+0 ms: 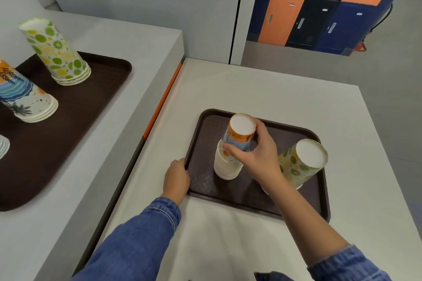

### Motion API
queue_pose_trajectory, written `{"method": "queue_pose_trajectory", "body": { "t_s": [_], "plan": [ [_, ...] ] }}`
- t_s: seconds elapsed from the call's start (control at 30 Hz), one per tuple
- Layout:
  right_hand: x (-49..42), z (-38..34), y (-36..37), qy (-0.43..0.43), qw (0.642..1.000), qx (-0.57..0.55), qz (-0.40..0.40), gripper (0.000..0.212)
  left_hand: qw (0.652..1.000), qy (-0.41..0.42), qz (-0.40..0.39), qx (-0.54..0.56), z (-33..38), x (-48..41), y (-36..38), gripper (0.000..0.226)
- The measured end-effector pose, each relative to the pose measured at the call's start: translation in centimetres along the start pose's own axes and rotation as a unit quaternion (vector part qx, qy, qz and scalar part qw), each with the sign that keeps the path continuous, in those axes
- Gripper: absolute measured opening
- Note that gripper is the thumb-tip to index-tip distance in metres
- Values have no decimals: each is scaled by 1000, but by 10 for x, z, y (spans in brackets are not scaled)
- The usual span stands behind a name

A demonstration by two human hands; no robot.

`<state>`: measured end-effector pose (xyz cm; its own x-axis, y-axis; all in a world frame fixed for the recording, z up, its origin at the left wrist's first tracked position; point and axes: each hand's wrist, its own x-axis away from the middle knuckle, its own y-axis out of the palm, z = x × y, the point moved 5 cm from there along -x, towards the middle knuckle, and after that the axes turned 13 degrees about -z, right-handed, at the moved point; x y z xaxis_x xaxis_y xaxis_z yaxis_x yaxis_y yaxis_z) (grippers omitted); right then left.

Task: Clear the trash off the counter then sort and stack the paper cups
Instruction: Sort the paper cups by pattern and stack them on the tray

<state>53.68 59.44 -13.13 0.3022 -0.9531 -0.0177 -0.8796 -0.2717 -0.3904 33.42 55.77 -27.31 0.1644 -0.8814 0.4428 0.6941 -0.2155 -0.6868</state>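
Note:
A dark brown tray (303,203) lies on the white counter in front of me. On it stands an upside-down stack of orange-and-blue patterned paper cups (229,164), and my right hand (258,155) grips the upper cups of that stack. To its right, also on the tray, leans an upside-down stack of lemon-and-lime patterned cups (301,162), partly behind my right wrist. My left hand (177,180) holds the tray's left rim.
A second, larger brown tray (75,125) sits on the higher counter at left, carrying a lime-patterned cup stack (57,52) and an orange-and-blue cup stack (25,98). An orange strip (162,102) marks the gap between counters. Blue, orange and black lockers (319,7) stand beyond.

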Motion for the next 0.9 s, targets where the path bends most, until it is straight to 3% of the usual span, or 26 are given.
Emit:
{"method": "queue_pose_trajectory", "body": {
  "t_s": [0.5, 0.6, 0.73, 0.9],
  "plan": [
    [-4, -31, -13, -39, 998, -21, 34, 62, 999, 10, -34, 34, -3, -1, -4, 27],
    [-3, -35, -15, -38, 998, -26, 33, 61, 1000, -4, -22, 0, 2, 2, -11, 44],
    [-2, -45, -27, -43, 997, -44, 55, 59, 991, 93, 32, 86, 23, 19, -33, 62],
    [-4, -69, -51, -67, 988, -97, 101, 55, 967, 211, -70, 122, 68, 37, -36, 91]
  ]
}}
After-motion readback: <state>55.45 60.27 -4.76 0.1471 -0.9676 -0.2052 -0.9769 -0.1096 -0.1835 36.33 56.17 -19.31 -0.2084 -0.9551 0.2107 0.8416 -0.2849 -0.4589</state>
